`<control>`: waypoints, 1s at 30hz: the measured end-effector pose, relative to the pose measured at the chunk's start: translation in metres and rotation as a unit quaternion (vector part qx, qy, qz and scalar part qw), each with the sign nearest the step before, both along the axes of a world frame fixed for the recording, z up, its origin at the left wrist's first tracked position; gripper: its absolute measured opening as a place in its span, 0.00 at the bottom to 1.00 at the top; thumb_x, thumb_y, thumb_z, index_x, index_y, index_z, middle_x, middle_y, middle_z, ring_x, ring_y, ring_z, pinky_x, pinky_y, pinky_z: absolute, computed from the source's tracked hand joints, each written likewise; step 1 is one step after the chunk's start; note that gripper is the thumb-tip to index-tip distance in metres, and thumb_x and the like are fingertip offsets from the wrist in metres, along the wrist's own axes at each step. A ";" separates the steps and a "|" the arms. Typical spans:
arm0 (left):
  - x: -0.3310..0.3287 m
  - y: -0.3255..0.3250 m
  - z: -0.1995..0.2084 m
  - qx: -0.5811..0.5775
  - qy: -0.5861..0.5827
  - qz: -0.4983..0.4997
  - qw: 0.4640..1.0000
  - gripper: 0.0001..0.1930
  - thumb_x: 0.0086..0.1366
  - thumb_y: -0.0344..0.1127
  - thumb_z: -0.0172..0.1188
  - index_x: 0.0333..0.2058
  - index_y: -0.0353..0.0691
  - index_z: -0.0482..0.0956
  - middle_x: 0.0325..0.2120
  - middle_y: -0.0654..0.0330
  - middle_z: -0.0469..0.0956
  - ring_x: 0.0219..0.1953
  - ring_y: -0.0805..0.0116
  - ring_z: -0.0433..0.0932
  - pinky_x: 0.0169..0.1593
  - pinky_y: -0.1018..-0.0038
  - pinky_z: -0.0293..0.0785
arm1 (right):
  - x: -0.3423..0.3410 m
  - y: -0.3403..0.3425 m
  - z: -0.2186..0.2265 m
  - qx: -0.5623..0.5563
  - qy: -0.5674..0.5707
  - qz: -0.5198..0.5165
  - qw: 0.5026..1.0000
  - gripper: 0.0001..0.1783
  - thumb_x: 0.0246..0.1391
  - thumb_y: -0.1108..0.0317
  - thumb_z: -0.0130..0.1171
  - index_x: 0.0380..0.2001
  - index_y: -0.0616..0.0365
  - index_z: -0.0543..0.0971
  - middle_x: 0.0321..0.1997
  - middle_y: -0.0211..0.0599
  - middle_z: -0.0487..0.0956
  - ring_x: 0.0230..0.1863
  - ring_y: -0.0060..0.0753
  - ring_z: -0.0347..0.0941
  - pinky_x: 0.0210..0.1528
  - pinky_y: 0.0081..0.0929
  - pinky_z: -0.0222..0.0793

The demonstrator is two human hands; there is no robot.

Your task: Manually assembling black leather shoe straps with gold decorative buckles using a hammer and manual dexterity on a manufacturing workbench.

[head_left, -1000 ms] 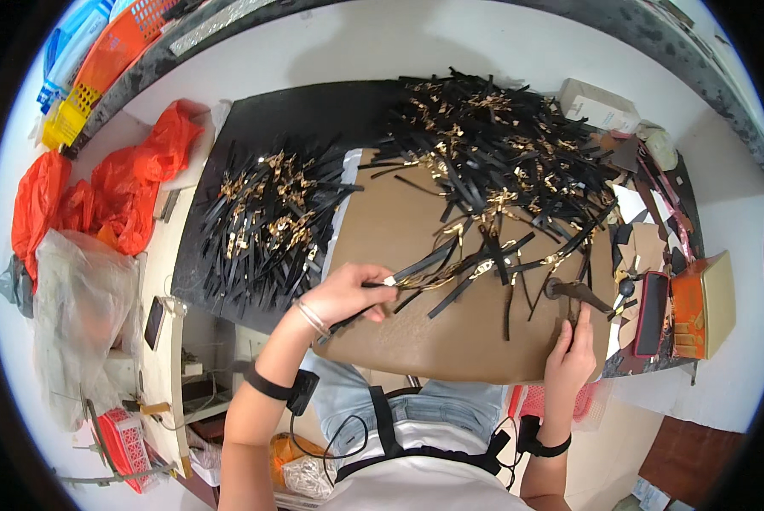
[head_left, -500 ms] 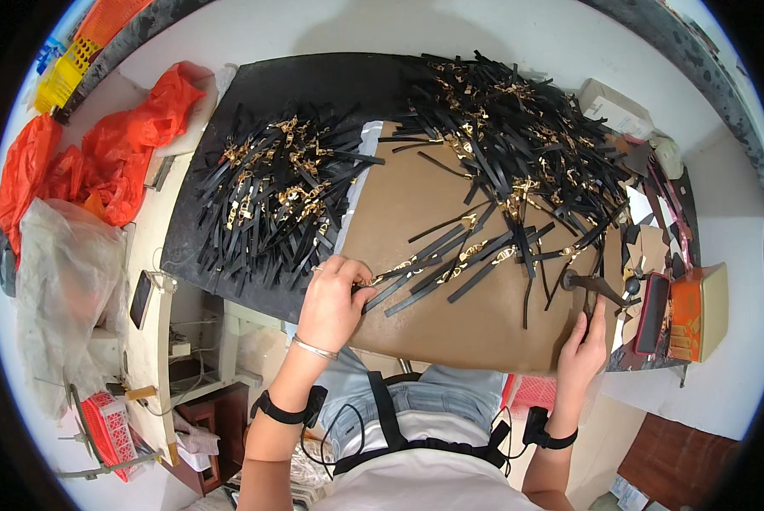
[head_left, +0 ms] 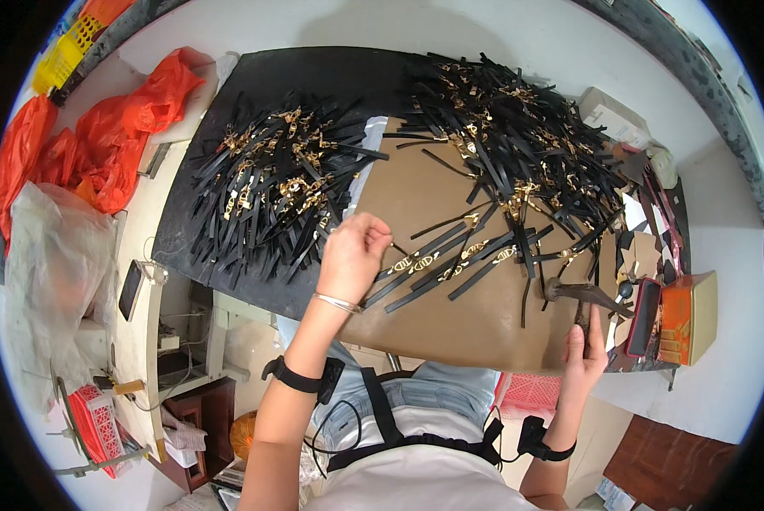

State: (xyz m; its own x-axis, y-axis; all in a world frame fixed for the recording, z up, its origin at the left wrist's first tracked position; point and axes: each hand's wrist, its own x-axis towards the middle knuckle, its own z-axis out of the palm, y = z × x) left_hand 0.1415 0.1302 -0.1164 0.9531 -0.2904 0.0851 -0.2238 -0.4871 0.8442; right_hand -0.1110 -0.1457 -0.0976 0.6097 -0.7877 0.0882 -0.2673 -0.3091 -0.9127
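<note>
Black straps (head_left: 475,280), gold-linked: lay just right of left hand (head_left: 354,258); seemed light, pliable, best pinched at plain ends. Hammer (head_left: 579,293): likely head-heavy, handle clasped in right hand (head_left: 585,351). Hands well apart; left fingers curled, any strap grip could not be told.

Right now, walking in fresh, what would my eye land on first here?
Most likely the big heap of black-and-gold straps at the far right of the table, with a smaller heap to its left. Next, the hammer in the right hand, at the near right of the brown mat. Off to the left, bright red bags stand out.
</note>
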 end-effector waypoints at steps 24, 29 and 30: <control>-0.049 -0.026 0.016 0.155 -0.191 -0.059 0.968 0.14 0.57 0.24 0.64 0.44 0.36 0.81 0.38 0.50 0.75 0.40 0.48 0.76 0.46 0.60 0.75 | 0.018 0.031 -0.009 -0.176 0.031 0.152 0.972 0.18 0.58 0.75 0.65 0.50 0.69 0.79 0.42 0.52 0.83 0.42 0.45 0.82 0.47 0.31 0.75; -0.059 -0.007 0.017 0.189 -0.173 -0.033 0.966 0.17 0.56 0.19 0.58 0.46 0.35 0.81 0.39 0.52 0.76 0.41 0.49 0.76 0.48 0.59 0.74 | 0.022 0.031 -0.006 -0.161 0.013 0.135 0.978 0.17 0.57 0.77 0.65 0.51 0.67 0.80 0.41 0.51 0.83 0.39 0.45 0.81 0.45 0.31 0.75; -0.059 -0.002 0.016 0.183 -0.193 -0.061 0.962 0.17 0.55 0.19 0.58 0.45 0.35 0.81 0.39 0.53 0.76 0.41 0.51 0.75 0.47 0.60 0.73 | 0.023 0.031 -0.004 -0.154 0.011 0.130 0.979 0.18 0.57 0.77 0.65 0.51 0.67 0.80 0.40 0.51 0.83 0.38 0.44 0.81 0.44 0.31 0.74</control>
State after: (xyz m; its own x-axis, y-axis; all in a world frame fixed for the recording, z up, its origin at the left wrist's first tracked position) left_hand 0.0829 0.1285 -0.1005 0.8274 -0.4764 0.2974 -0.5614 -0.6853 0.4639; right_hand -0.0883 -0.1152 -0.1021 0.7911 -0.5433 0.2812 -0.1612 -0.6285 -0.7609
